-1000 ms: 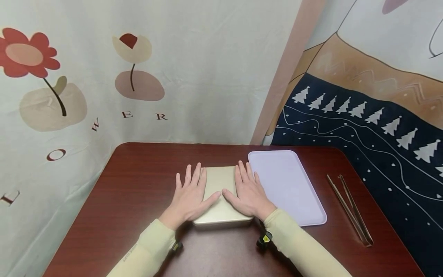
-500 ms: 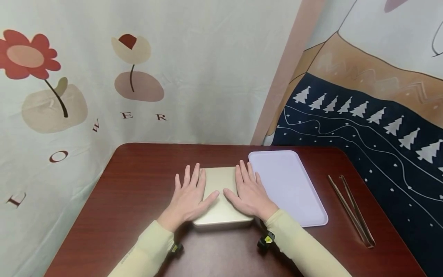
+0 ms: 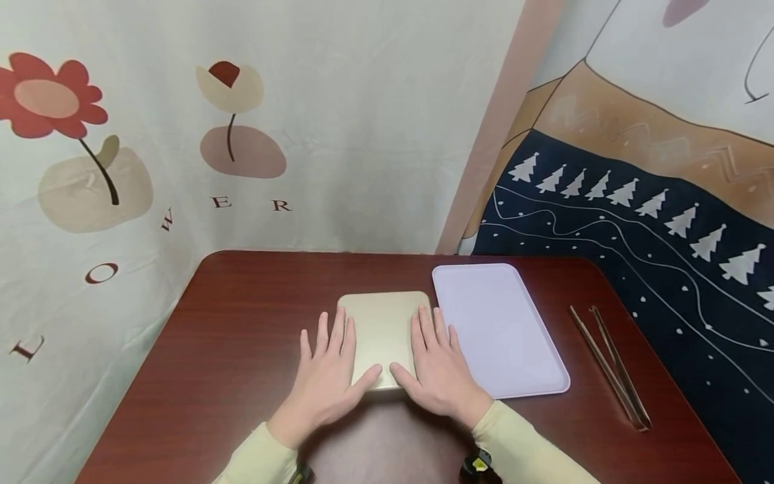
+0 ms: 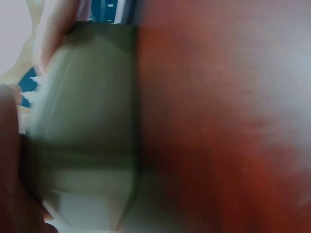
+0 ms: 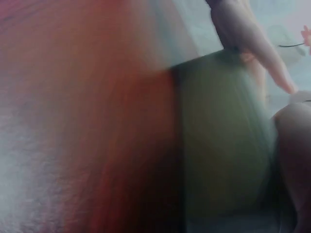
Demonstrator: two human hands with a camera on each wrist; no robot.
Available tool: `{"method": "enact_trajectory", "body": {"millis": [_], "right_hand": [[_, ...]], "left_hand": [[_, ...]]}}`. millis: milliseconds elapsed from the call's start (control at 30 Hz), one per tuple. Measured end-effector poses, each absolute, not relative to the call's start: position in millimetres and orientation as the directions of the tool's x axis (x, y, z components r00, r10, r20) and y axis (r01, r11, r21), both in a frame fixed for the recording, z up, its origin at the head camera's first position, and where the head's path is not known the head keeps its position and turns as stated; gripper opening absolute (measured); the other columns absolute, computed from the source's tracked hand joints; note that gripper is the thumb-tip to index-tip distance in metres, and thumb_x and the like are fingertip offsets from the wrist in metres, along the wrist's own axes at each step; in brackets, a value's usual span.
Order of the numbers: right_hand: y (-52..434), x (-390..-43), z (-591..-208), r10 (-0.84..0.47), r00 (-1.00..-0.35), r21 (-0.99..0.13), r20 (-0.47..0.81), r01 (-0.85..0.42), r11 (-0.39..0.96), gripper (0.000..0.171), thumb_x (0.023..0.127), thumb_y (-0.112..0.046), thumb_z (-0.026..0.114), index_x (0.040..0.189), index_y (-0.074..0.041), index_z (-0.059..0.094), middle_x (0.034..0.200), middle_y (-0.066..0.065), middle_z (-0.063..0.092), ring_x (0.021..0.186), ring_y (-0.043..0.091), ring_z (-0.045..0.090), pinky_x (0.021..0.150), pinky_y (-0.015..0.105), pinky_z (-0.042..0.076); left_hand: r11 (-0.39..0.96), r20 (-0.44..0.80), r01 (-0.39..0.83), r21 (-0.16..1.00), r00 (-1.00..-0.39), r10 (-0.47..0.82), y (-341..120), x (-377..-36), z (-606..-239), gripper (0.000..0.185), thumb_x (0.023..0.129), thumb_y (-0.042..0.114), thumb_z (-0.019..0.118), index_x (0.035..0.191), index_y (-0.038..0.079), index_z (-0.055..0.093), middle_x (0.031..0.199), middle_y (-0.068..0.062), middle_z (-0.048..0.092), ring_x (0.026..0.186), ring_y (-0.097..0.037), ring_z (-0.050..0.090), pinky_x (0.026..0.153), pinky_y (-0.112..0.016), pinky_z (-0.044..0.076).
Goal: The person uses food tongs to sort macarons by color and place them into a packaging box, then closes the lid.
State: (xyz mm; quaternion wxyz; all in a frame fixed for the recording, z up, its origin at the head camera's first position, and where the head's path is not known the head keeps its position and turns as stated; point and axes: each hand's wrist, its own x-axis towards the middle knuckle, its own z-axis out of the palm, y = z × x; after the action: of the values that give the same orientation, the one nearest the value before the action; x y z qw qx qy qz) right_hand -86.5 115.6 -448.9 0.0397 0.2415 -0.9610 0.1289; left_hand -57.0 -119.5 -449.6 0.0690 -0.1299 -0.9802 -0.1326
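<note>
A pale gold rectangular box (image 3: 385,339) with rounded corners lies flat on the table. My left hand (image 3: 323,386) is spread with straight fingers along its left edge, and the thumb reaches over the near part of the top. On the opposite side my right hand (image 3: 444,376) lies the same way, its fingers over the right edge. The two thumbs point towards each other with a small gap between them. Both wrist views are blurred; the left one shows the box's side wall (image 4: 92,111) above the table, and the right one shows the box (image 5: 223,141) too.
Just right of the box lies a flat lavender tray (image 3: 502,329) with a low rim. Metal tongs (image 3: 617,376) rest farther right near the edge of the dark red table (image 3: 254,323). A printed curtain (image 3: 363,134) hangs behind.
Both hands have slid back towards the body along the box, baring its far corners. Their fingers stay straight. The box, tray and tongs have not visibly moved.
</note>
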Motion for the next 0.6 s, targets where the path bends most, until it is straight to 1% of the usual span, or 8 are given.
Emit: {"method": "enact_trajectory", "body": {"millis": [133, 267, 500, 600], "right_hand": [[114.2, -83.3, -457.8, -0.441, -0.876, -0.221, 0.197, -0.478, 0.850, 0.093, 0.104, -0.062, 0.045, 0.162, 0.007, 0.025, 0.173, 0.024, 0.014, 0.159, 0.050, 0.011, 0.124, 0.071, 0.024], [114.6, -84.8, -458.3, -0.441, -0.870, -0.203, 0.221, -0.483, 0.852, 0.093, 0.103, -0.063, 0.045, 0.162, 0.007, 0.026, 0.172, 0.025, 0.016, 0.158, 0.051, 0.015, 0.123, 0.071, 0.027], [116.0, -85.7, -453.6, -0.430, -0.883, -0.232, 0.188, -0.465, 0.854, 0.093, 0.104, -0.064, 0.042, 0.163, 0.006, 0.025, 0.173, 0.023, 0.014, 0.158, 0.050, 0.011, 0.124, 0.072, 0.024], [119.7, -86.7, -448.7, -0.436, -0.880, -0.255, 0.189, -0.473, 0.843, 0.091, 0.104, -0.064, 0.042, 0.165, 0.001, 0.026, 0.174, 0.022, 0.012, 0.159, 0.049, 0.008, 0.124, 0.073, 0.023]], "left_hand": [[0.930, 0.193, 0.261, 0.257, -0.957, 0.215, -116.8, -53.8, -458.0, 0.098, 0.102, 0.074, 0.038, 0.166, 0.001, 0.023, 0.176, -0.017, 0.006, 0.160, -0.047, 0.006, 0.122, -0.080, 0.014], [0.933, 0.204, 0.259, 0.251, -0.956, 0.211, -115.7, -54.4, -457.4, 0.097, 0.102, 0.073, 0.038, 0.166, 0.001, 0.023, 0.176, -0.017, 0.005, 0.160, -0.047, 0.007, 0.121, -0.080, 0.015], [0.931, 0.168, 0.267, 0.250, -0.959, 0.230, -117.0, -57.8, -451.8, 0.097, 0.103, 0.073, 0.036, 0.166, 0.001, 0.022, 0.175, -0.018, 0.006, 0.160, -0.047, 0.006, 0.122, -0.080, 0.015], [0.927, 0.177, 0.295, 0.231, -0.950, 0.258, -122.2, -60.4, -448.0, 0.097, 0.102, 0.074, 0.038, 0.166, 0.002, 0.024, 0.175, -0.019, 0.007, 0.159, -0.049, 0.006, 0.121, -0.081, 0.016]]}}
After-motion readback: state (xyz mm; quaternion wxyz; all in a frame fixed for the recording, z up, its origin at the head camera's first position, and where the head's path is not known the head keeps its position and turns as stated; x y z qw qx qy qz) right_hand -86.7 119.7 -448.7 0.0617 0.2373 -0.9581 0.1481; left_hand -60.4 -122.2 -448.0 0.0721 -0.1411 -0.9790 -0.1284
